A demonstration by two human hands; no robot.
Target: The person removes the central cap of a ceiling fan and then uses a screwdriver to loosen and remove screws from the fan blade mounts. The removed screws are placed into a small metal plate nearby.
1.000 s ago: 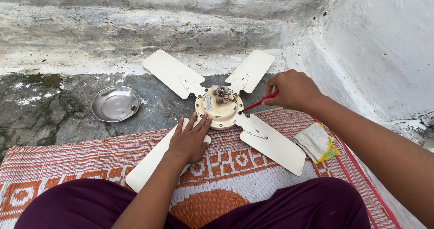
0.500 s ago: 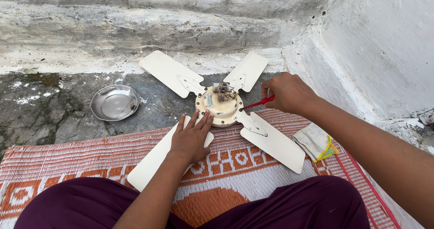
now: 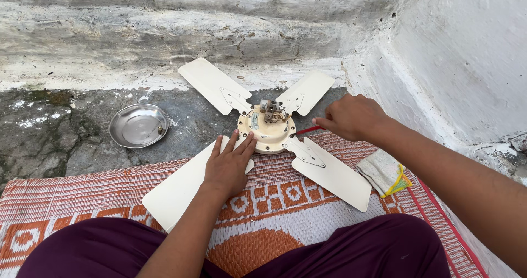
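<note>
Cream ceiling fan (image 3: pixel 269 132) is lying flat, motor hub up, partly on the stone floor (image 3: pixel 66 146) and partly on the orange-and-white woven mat (image 3: pixel 274 206) — hub sitting right at the mat's far edge. Four blades are spreading out from the hub: two far ones over the floor, two near ones over the mat. Left hand (image 3: pixel 228 165) is pressing down flat, fingers spread open, palm on the near-left blade (image 3: pixel 181 187) and fingertips touching the hub's rim — gripping nothing, just bracing. Right hand (image 3: pixel 351 117) is sitting just right of the hub, fingers curled closed around a red-handled tool (image 3: pixel 308 129), its shaft pointing in toward the hub; tool tip is too small to make out. Small metal terminal block with wires is sticking up on top of the hub. Round steel dish (image 3: pixel 138 125) is resting on the floor well left of the hub, a tiny piece inside it. Folded cloth (image 3: pixel 384 172) with yellow edging is lying on the mat to the right of the near-right blade (image 3: pixel 332 173). Person is sitting behind the fan, legs in dark purple fabric on the mat. Whitewashed wall (image 3: pixel 466 53) is rising to the right of the fan.
</note>
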